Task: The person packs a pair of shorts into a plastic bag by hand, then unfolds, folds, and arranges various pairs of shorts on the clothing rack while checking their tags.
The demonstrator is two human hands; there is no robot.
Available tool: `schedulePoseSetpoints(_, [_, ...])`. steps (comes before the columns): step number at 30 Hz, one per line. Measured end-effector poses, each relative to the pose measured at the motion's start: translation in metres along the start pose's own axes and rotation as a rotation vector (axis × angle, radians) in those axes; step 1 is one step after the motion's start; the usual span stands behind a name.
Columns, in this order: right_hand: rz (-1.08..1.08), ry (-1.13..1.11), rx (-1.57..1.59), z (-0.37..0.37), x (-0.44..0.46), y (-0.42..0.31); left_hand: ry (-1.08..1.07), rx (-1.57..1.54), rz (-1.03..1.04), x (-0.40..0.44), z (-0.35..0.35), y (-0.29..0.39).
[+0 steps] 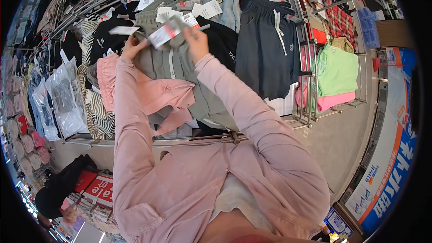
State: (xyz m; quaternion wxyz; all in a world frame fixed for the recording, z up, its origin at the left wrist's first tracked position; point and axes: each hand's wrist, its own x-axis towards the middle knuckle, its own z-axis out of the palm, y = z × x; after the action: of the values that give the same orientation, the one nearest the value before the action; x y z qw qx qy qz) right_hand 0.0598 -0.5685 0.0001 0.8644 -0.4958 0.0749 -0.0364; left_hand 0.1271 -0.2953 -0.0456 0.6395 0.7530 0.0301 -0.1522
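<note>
My left hand [133, 47] is closed on the upper left edge of a grey-green garment [155, 65] with a white zip. At the upper right of the same garment, my right hand [196, 43] pinches its edge. A price tag [164, 35] with a red band hangs between the hands, blurred by motion. Another white tag [124, 30] sticks out by my left fingers. Under the garment lies a piece of pink clothing [162, 94]. Black clothing [222, 40] lies beside my right hand, and dark grey drawstring trousers [267, 45] are further right.
A metal rail [198, 142] runs along the front of the rack, close to my body. Plastic-wrapped clothes [66, 94] hang at the left. Folded green clothing [337, 69] sits on the rack to the right. A person in black [56, 189] is behind at lower left.
</note>
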Motion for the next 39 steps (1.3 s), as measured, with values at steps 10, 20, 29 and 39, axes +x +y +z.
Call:
schedulePoseSetpoints(10, [-0.010,-0.005,-0.257,-0.047,0.044,0.001,0.711,0.854,-0.010,0.024,0.052,0.030])
schedulePoseSetpoints(20, [-0.276,-0.343,-1.556,-0.019,0.149,-0.043,0.819,0.499,0.417,0.006,0.039,0.050])
schedulePoseSetpoints(29, [-1.210,-1.097,-1.791,-0.017,0.168,-0.031,-0.107,1.535,0.200,0.040,0.029,0.111])
schedulePoseSetpoints(39, [-0.791,-1.374,-2.054,0.009,0.156,-0.053,-0.319,1.734,0.378,0.032,0.013,0.118])
